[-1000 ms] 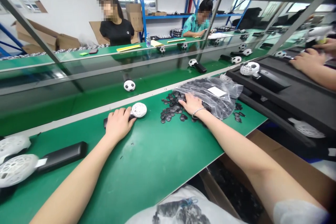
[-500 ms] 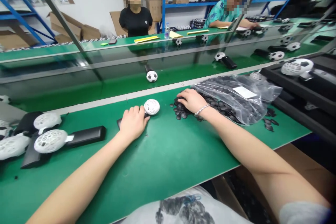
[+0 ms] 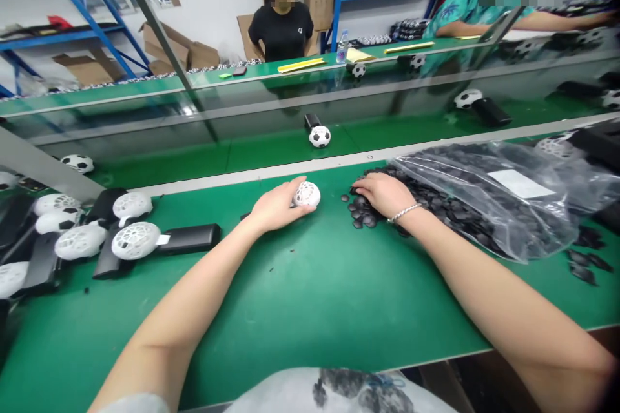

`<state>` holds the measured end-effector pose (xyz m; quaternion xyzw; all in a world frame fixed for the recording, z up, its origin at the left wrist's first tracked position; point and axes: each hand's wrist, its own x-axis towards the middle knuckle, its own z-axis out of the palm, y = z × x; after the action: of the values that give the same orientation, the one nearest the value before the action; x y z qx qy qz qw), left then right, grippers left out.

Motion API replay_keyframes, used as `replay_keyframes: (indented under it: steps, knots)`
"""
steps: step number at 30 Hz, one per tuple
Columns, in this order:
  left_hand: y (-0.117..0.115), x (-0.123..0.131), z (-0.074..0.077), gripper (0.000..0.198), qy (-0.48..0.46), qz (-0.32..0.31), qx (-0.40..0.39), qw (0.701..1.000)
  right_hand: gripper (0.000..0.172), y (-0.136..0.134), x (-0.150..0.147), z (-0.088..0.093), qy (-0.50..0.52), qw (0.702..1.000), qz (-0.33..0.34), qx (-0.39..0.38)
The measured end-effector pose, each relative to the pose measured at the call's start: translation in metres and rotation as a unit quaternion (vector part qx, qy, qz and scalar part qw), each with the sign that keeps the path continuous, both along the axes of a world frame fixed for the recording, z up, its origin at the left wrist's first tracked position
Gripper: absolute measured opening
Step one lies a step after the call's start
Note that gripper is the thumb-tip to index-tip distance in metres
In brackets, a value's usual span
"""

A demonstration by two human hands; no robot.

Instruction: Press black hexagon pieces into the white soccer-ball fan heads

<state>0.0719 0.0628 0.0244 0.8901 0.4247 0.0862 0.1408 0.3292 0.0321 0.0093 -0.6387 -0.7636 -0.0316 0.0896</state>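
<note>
My left hand (image 3: 277, 206) grips a white football-shaped head (image 3: 308, 195) with open lattice gaps, thumb and fingers around its sides. The black handle under it is mostly hidden by the hand. Over a heap of small black flat pieces (image 3: 364, 214), my right hand (image 3: 387, 195) has its thumb and fingertips pinched together. A small dark piece seems to be between them. The heap spills out of a clear plastic bag (image 3: 504, 206) with a white label, just right of that hand.
Several white ball-headed devices with black handles (image 3: 138, 240) are piled at the left on the green bench (image 3: 310, 297). Beyond a pale rail, a green conveyor (image 3: 252, 155) carries a finished football unit (image 3: 320, 136). Two people (image 3: 281, 29) are across the line.
My left hand has shifted from the handle onto the ball head. My right fingertips have come together at the heap's edge. The view has turned left.
</note>
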Motion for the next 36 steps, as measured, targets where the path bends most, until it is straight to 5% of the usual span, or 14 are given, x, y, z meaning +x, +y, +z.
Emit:
replay_keyframes:
  steps: [12,22,30,36]
  knots:
    - [-0.009,0.009,-0.007,0.073,0.035,0.043,0.032,0.998,0.023,-0.007,-0.01,-0.002,0.079,0.994,0.073,0.018]
    - [-0.019,0.012,-0.007,0.075,0.037,0.007,0.046,0.998,0.009,0.0,-0.016,-0.007,0.084,0.996,0.03,-0.011]
    - [-0.02,0.016,-0.006,0.074,0.026,0.004,0.028,0.999,0.011,-0.022,-0.029,0.007,0.31,0.948,0.07,-0.012]
    - [-0.018,0.014,-0.01,0.077,-0.003,-0.014,0.03,0.999,0.009,-0.03,-0.041,0.009,0.293,0.944,0.15,0.035]
